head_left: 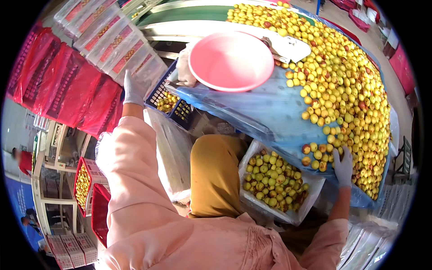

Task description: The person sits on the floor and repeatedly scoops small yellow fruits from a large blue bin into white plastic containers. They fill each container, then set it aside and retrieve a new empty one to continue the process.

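My left hand (133, 89), in a white glove, reaches out at the far left beside stacked clear plastic boxes (128, 51). One finger points up and the hand's far side is hidden; I see nothing held. My right hand (344, 170), also gloved, rests with fingers apart on the near edge of a spread of yellow-green jujubes (351, 90), some with brown-red patches. These fruits lie on a table covered with blue plastic sheeting (274, 105). Below it stands a white lined crate (310, 198) holding more jujubes (274, 180).
A pink basin (231, 60) stands at the table's far left, next to a cloth. Beneath it, a dark blue crate (182, 112) holds some fruit. Red plastic-wrapped crates (63, 81) are stacked at left. Clear plastic packs (369, 243) lie at lower right.
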{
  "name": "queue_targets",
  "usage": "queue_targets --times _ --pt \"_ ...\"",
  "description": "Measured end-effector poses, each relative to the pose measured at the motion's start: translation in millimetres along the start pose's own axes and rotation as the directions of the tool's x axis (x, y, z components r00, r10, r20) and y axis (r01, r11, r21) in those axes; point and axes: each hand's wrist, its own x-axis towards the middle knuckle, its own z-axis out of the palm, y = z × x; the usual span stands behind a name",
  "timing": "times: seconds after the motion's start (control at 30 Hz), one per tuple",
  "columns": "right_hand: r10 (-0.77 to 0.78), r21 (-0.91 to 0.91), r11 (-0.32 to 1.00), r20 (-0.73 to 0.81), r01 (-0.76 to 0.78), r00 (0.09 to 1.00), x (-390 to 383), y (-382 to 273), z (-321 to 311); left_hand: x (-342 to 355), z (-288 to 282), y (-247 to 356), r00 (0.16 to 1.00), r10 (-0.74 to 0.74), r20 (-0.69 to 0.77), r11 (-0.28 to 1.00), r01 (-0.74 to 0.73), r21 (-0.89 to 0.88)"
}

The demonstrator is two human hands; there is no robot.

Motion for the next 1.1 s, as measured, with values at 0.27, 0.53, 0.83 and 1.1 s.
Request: queue_targets --times 0.27,0.53,0.83,1.1 --pt "-0.149 -0.020 0.989 0.013 0.149 0.989 -7 -79 9 -180 135 -147 0.318 -0.345 0.883 0.905 -0.137 0.403" --pt "-0.350 0.177 0.928 0.107 0.328 0.931 -70 -122 -23 -260 210 -306 0.305 -0.295 0.906 0.833 -0.383 0.400" --pt "0.177 0.295 0.943 -0.044 -0.157 0.983 12 -9 -14 -296 231 -341 0.313 -0.412 0.856 0.893 -0.048 0.447" --pt "-0.140 0.510 0.841 -0.114 0.179 0.984 31 -90 43 -318 241 -346 0.220 -0.459 0.861 0.837 -0.219 0.502"
